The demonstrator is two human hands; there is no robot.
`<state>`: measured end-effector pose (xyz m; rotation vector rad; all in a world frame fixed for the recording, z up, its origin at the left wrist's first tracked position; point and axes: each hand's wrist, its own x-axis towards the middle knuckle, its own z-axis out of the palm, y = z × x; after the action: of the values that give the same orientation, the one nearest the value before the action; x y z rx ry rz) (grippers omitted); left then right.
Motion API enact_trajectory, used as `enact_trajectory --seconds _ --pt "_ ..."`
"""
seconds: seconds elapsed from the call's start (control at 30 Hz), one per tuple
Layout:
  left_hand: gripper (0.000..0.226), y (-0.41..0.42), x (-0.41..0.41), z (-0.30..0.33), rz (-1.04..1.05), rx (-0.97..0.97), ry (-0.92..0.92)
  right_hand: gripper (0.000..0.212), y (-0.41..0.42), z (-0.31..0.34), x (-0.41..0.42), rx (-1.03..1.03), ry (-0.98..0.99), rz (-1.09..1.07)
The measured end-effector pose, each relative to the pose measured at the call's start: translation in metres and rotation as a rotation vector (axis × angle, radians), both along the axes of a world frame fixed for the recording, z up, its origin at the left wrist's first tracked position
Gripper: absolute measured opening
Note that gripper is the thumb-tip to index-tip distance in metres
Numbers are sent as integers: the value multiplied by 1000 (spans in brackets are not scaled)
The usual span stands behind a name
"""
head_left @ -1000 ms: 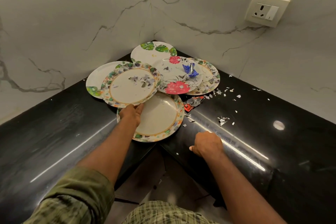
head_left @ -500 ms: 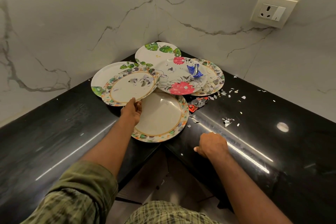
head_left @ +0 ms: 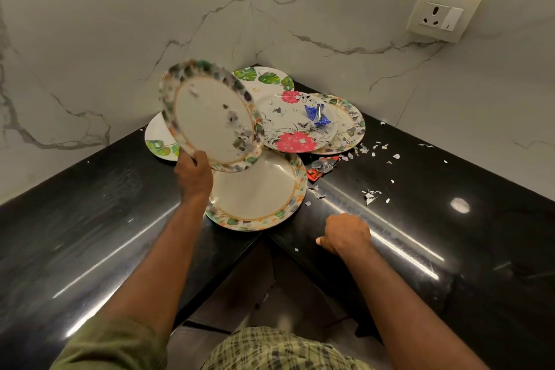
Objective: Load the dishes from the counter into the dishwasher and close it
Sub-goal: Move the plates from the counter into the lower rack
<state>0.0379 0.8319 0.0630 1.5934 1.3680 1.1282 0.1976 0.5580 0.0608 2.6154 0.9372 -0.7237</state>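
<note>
Your left hand (head_left: 193,174) grips the lifted plate (head_left: 211,116) by its near rim, fingers closed on the edge, plate tilted up steeply with its face toward you and paper scraps (head_left: 240,135) clinging to the low side. Your right hand (head_left: 345,234) rests on the tabletop (head_left: 420,219) edge, curled into a loose fist, holding nothing that shows. Remaining plates sit in the corner: orange-rim plate (head_left: 258,192) nearest, under the lifted one; red-flower plate (head_left: 297,123) behind it with a blue wrapper (head_left: 316,116) on it; two leaf plates (head_left: 264,78) and another patterned one (head_left: 348,123) beyond. Shreds scatter over the tabletop to the right. Step in hand looks like pick-up of the first dish, so loading has barely started. The dishwasher isn't in view. Next move likely calls for shedding the scraps first, then carrying the plate to the rack; watch the tilt so the litter doesn't slide onto the floor, and keep the rim grip firm.
</note>
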Motion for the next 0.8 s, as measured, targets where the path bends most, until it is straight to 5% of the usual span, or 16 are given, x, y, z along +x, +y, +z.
enact_trajectory --seconds 0.23,0.5,0.63,0.8 --pt "32 -5 3 38 -170 651 220 57 -3 0 -2 12 -20 15" --pt "36 -23 8 55 -201 821 241 57 -7 2 -7 42 -36 -7" --pt "35 -45 15 58 -122 616 127 53 -10 2 -8 66 -57 0" --pt "17 -75 37 48 -17 -220 -390 51 -18 -3 -8 181 -82 -66"
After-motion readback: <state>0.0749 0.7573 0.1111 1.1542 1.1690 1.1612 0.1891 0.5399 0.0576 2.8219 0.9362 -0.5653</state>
